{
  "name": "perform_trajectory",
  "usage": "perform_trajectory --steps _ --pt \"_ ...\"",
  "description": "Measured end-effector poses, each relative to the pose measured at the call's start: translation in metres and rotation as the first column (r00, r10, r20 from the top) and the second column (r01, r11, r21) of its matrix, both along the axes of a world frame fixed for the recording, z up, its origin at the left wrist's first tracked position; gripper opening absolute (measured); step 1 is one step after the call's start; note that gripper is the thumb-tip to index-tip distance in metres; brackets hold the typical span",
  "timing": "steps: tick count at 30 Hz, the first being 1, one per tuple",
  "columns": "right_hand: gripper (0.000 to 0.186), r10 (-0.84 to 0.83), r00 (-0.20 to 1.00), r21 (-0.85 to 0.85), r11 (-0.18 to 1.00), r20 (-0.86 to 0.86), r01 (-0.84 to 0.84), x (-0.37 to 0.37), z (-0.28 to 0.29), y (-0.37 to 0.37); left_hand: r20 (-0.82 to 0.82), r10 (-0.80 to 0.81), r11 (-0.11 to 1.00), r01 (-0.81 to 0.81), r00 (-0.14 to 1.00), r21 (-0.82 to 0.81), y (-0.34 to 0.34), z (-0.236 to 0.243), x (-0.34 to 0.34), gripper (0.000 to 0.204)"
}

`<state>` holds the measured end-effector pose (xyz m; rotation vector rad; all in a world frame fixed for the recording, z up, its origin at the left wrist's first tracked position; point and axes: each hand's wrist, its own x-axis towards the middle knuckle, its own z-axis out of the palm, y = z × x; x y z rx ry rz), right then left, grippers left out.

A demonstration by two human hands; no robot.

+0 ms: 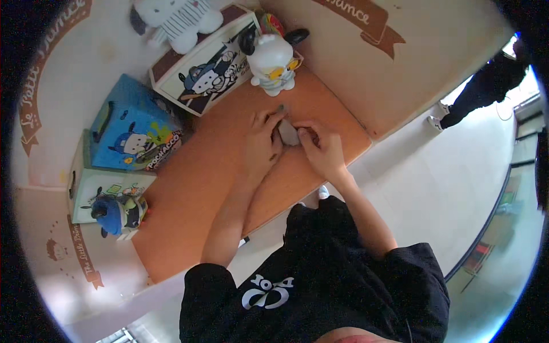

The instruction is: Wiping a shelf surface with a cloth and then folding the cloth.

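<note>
Grey lump (290, 134) between two bare hands, over an orange-brown tabletop (194, 206)

Nearest the camera is a black short-sleeved shirt (354, 280) with a white print, cut off by the lower edge. Beyond it, both forearms reach over the tabletop to the small lump near the right-hand part of the surface. The right hand (322, 150) has its thumb and curled fingers closed on the lump's right side. The left hand (262, 143) lies along the left side, fingers bent; how firmly it grips, I cannot tell. Fingers cover part of the lump, and whether its underside meets the tabletop cannot be made out.

To the left, a small blue-capped figure (121, 214) stands in front of a pale green and white box (86, 194). A blue box (128, 140) with a cartoon puppy sits above that one, just beside it. Farther back is a white and brown box (214, 74), also puppy-printed. What these boxes contain is hidden.

Beside the last box stands a white figurine (274, 63) with black ears and yellow glasses, partly covering a red and green item (271, 24). A striped plush toy (183, 26) rests on the box, its top cut off. Far right, another person (486, 86) in dark clothing is only partly in view.
</note>
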<state>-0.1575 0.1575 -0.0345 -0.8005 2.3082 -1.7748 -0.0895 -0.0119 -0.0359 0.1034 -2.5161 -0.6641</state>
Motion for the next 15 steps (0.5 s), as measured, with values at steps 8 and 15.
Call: perform_trajectory --steps 8,15 --pt "0.027 -0.012 0.944 0.276 0.955 -0.329 0.108 -0.047 0.019 -0.035 -0.022 -0.03 0.99 0.033 0.999 0.139 -0.013 0.003 0.006 0.043" --pt "0.028 0.009 0.922 0.227 0.97 -0.388 0.086 -0.09 0.013 -0.071 0.015 -0.053 0.968 0.048 0.998 0.245 -0.013 0.01 0.009 0.043"
